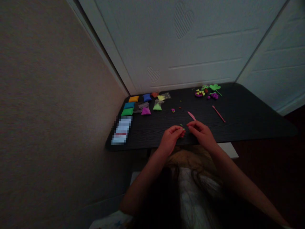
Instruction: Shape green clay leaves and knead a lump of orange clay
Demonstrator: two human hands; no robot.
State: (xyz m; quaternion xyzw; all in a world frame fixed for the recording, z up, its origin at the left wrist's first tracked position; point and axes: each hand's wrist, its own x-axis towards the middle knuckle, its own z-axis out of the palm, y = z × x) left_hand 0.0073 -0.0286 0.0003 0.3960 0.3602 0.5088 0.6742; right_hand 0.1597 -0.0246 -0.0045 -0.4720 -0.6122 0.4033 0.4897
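Observation:
Over the near edge of the black table (157,127), my left hand (172,136) pinches a small bit of light green clay (183,129) between thumb and fingertips. Close to its right, my right hand (201,133) has its thumb and index finger drawn together; whatever is between them is too small to make out. A tiny green piece (181,125) lies just beyond the left fingertips. Beyond the right hand lies a pink plastic knife (191,115), its lower end near the fingers. A small purple clay piece (173,110) and a reddish-brown crumb (180,107) rest farther back.
Bags of coloured clay, including a magenta bag (146,110) and a light green bag (157,106), lie on the left. A pixelated phone-like screen (122,130) is near the left edge. Clay shapes, including a green clover (215,87), and a pink stick tool (218,114) are on the right.

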